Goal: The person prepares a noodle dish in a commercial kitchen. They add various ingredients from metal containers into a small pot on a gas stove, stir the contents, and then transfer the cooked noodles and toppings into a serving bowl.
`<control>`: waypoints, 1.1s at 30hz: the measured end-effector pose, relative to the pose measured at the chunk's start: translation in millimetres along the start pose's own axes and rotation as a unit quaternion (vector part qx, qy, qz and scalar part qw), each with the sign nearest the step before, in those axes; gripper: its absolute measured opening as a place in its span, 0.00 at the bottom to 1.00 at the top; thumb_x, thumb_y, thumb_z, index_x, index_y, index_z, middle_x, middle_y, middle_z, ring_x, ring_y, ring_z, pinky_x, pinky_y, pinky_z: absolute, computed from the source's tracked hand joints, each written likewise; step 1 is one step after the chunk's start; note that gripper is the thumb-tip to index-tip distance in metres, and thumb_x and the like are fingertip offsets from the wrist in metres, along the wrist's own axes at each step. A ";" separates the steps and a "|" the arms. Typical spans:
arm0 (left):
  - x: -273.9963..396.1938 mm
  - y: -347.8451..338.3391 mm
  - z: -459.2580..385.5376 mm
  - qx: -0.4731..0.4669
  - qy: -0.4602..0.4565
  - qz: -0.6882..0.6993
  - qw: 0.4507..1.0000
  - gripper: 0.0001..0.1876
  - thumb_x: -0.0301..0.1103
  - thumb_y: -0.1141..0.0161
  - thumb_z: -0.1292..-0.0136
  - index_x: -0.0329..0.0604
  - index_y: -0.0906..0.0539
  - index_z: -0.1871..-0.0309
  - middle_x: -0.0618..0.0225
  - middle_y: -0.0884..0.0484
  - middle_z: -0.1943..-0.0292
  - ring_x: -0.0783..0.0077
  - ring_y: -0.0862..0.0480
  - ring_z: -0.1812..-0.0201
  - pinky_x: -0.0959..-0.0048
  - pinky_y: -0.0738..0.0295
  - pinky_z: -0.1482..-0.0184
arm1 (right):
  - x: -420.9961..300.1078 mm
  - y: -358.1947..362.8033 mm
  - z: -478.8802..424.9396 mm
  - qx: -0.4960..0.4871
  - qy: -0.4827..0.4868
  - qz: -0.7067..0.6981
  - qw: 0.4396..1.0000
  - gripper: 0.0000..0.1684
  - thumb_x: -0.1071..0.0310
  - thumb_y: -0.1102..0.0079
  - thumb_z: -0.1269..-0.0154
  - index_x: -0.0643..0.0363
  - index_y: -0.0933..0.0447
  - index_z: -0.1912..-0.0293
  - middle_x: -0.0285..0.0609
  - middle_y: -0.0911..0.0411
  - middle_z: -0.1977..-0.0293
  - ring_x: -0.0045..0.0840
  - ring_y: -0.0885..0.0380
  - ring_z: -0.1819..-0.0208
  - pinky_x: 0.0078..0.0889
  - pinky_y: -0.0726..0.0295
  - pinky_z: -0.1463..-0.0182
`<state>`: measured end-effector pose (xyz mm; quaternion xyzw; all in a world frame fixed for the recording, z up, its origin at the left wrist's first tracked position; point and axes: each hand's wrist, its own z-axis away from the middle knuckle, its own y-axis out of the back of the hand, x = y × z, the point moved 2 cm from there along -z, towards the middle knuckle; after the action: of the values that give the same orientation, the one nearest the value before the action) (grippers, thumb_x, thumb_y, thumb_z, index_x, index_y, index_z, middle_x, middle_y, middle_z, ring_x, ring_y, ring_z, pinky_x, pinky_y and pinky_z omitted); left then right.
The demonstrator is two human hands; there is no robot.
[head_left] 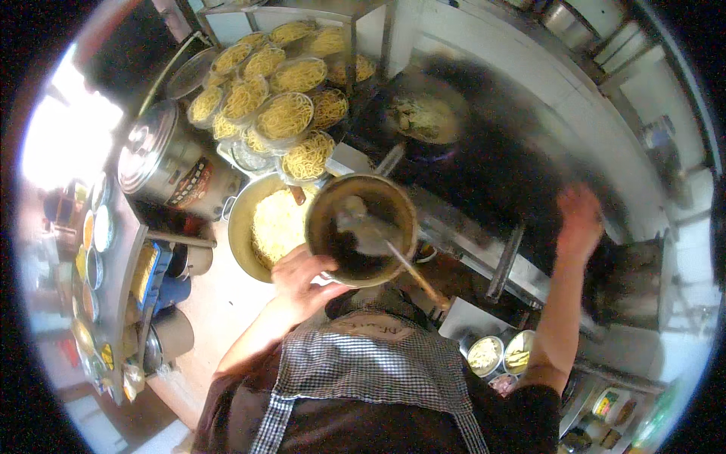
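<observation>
My left hand [300,278] grips the near rim of a deep round pot [339,184], held in front of my apron. Inside it rests a ladle [418,271], its bowl in dark liquid and its long handle leaning out over the right rim. My right hand [579,218] is stretched over the right end of the dark stove [510,176], near the back wall. It is blurred, so I cannot tell its grip. A wok [431,110] with food in pale liquid sits on the stove at the far side, steam around it.
Left of my pot stands a large pot [241,249] of noodles [278,221]. Bowls of noodles [283,116] are stacked behind it, beside a lidded steel vessel [187,164]. A metal handle [506,264] juts from the stove. Ingredient bowls [485,356] sit near my right elbow.
</observation>
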<state>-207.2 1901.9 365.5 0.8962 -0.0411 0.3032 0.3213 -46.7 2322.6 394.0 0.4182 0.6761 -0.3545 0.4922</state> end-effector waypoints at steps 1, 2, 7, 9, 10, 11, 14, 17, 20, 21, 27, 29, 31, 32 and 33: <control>0.6 9.8 3.4 0.021 0.015 -0.018 0.999 0.19 0.37 0.25 0.63 0.41 0.22 0.70 0.64 0.21 0.75 0.64 0.20 0.74 0.71 0.26 0.72 | 7.4 -33.3 -1.1 -0.054 0.015 0.036 0.998 0.14 0.63 0.50 0.34 0.63 0.25 0.56 0.50 0.23 0.62 0.31 0.21 0.63 0.32 0.19 0.59; 3.8 21.7 8.3 0.010 0.058 -0.062 0.996 0.19 0.36 0.25 0.63 0.41 0.23 0.69 0.63 0.21 0.74 0.63 0.20 0.72 0.69 0.26 0.70 | 12.0 -66.0 3.6 -0.097 -0.006 0.050 0.994 0.14 0.63 0.49 0.34 0.63 0.24 0.56 0.47 0.22 0.63 0.29 0.20 0.65 0.31 0.18 0.60; 4.9 45.3 50.0 0.079 0.260 -0.121 0.955 0.19 0.32 0.25 0.63 0.41 0.23 0.68 0.61 0.20 0.71 0.59 0.19 0.68 0.66 0.25 0.66 | 69.3 -148.5 4.0 -0.326 0.166 0.176 0.914 0.12 0.74 0.47 0.37 0.61 0.25 0.52 0.43 0.21 0.60 0.28 0.21 0.61 0.27 0.21 0.57; 0.6 46.1 67.3 0.130 0.269 -0.119 0.947 0.19 0.30 0.26 0.63 0.39 0.23 0.68 0.61 0.21 0.71 0.60 0.20 0.68 0.68 0.26 0.67 | 69.3 -162.1 -7.5 -0.318 0.265 0.273 0.869 0.12 0.73 0.47 0.37 0.58 0.24 0.53 0.45 0.22 0.60 0.32 0.21 0.61 0.28 0.21 0.57; 2.6 46.8 69.4 0.147 0.288 -0.117 0.939 0.19 0.29 0.26 0.63 0.39 0.24 0.68 0.61 0.21 0.71 0.61 0.21 0.68 0.68 0.26 0.67 | 69.8 -168.1 -11.8 -0.311 0.314 0.319 0.839 0.12 0.73 0.47 0.37 0.57 0.24 0.53 0.46 0.22 0.60 0.34 0.21 0.61 0.29 0.21 0.57; 2.7 46.7 70.7 0.164 0.306 -0.114 0.931 0.19 0.29 0.26 0.63 0.39 0.24 0.68 0.61 0.21 0.72 0.61 0.21 0.68 0.69 0.26 0.68 | 73.3 -172.9 -15.3 -0.313 0.327 0.322 0.832 0.12 0.73 0.47 0.38 0.56 0.24 0.53 0.46 0.22 0.60 0.35 0.21 0.61 0.29 0.21 0.57; -3.4 48.8 74.0 0.150 0.267 -0.167 0.937 0.19 0.28 0.27 0.63 0.37 0.25 0.69 0.61 0.22 0.73 0.62 0.22 0.69 0.70 0.28 0.68 | 91.5 -175.5 -19.7 -0.320 0.357 0.357 0.802 0.11 0.72 0.47 0.38 0.54 0.23 0.54 0.46 0.22 0.60 0.38 0.22 0.61 0.31 0.22 0.57; -2.1 52.2 69.4 0.149 0.280 -0.164 0.934 0.19 0.27 0.27 0.64 0.37 0.25 0.69 0.61 0.22 0.73 0.62 0.22 0.69 0.69 0.29 0.68 | 106.6 -169.7 -14.7 -0.325 0.354 0.388 0.786 0.11 0.71 0.48 0.37 0.56 0.23 0.54 0.46 0.21 0.61 0.38 0.21 0.61 0.31 0.21 0.58; -3.9 53.7 71.4 0.145 0.312 -0.166 0.924 0.18 0.27 0.27 0.64 0.37 0.25 0.69 0.62 0.22 0.73 0.62 0.22 0.69 0.69 0.28 0.67 | 95.7 -152.1 -3.0 -0.321 0.264 0.322 0.851 0.11 0.72 0.48 0.37 0.58 0.23 0.54 0.46 0.20 0.62 0.33 0.20 0.63 0.28 0.21 0.59; -4.1 54.5 71.3 0.142 0.326 -0.169 0.919 0.18 0.27 0.27 0.64 0.37 0.25 0.69 0.62 0.22 0.73 0.62 0.22 0.69 0.69 0.28 0.66 | 89.0 -145.9 0.0 -0.320 0.213 0.300 0.873 0.11 0.72 0.48 0.36 0.60 0.23 0.55 0.46 0.20 0.62 0.31 0.19 0.63 0.27 0.21 0.59; -10.4 59.5 72.6 0.108 0.291 -0.150 0.939 0.19 0.23 0.27 0.61 0.34 0.22 0.64 0.66 0.23 0.68 0.72 0.23 0.65 0.79 0.26 0.71 | 42.3 -118.9 3.9 -0.298 0.081 0.184 0.933 0.10 0.74 0.49 0.35 0.64 0.22 0.56 0.45 0.20 0.62 0.25 0.20 0.65 0.25 0.21 0.59; -13.6 62.0 79.3 0.104 0.268 -0.150 0.946 0.20 0.23 0.27 0.61 0.34 0.22 0.63 0.66 0.23 0.66 0.72 0.23 0.63 0.79 0.26 0.71 | 26.4 -122.6 6.5 -0.304 0.109 0.179 0.930 0.10 0.74 0.49 0.35 0.64 0.22 0.56 0.45 0.20 0.63 0.25 0.20 0.65 0.25 0.21 0.59; -20.6 60.2 86.6 0.109 0.269 -0.131 0.948 0.20 0.23 0.27 0.61 0.34 0.23 0.62 0.66 0.23 0.64 0.72 0.24 0.61 0.78 0.27 0.68 | 35.5 -129.0 9.5 -0.333 0.089 0.186 0.920 0.10 0.74 0.49 0.35 0.64 0.22 0.56 0.45 0.20 0.62 0.25 0.20 0.65 0.25 0.21 0.58; -22.6 57.9 92.5 0.119 0.285 -0.115 0.944 0.21 0.23 0.27 0.61 0.34 0.23 0.61 0.66 0.23 0.64 0.72 0.24 0.60 0.77 0.27 0.66 | 41.8 -135.8 12.0 -0.357 0.078 0.208 0.907 0.10 0.74 0.49 0.35 0.64 0.22 0.56 0.45 0.20 0.62 0.25 0.20 0.64 0.25 0.21 0.58; -24.0 57.3 96.6 0.126 0.300 -0.101 0.940 0.21 0.23 0.28 0.61 0.34 0.23 0.61 0.66 0.23 0.63 0.72 0.24 0.59 0.76 0.27 0.63 | 51.5 -140.5 13.2 -0.380 0.065 0.228 0.894 0.10 0.74 0.49 0.35 0.64 0.22 0.56 0.45 0.20 0.62 0.24 0.20 0.64 0.25 0.21 0.58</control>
<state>-192.1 1795.8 324.5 0.7965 0.1860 0.5264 0.2320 -178.8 2265.9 350.4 0.3645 0.6758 0.0794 0.6358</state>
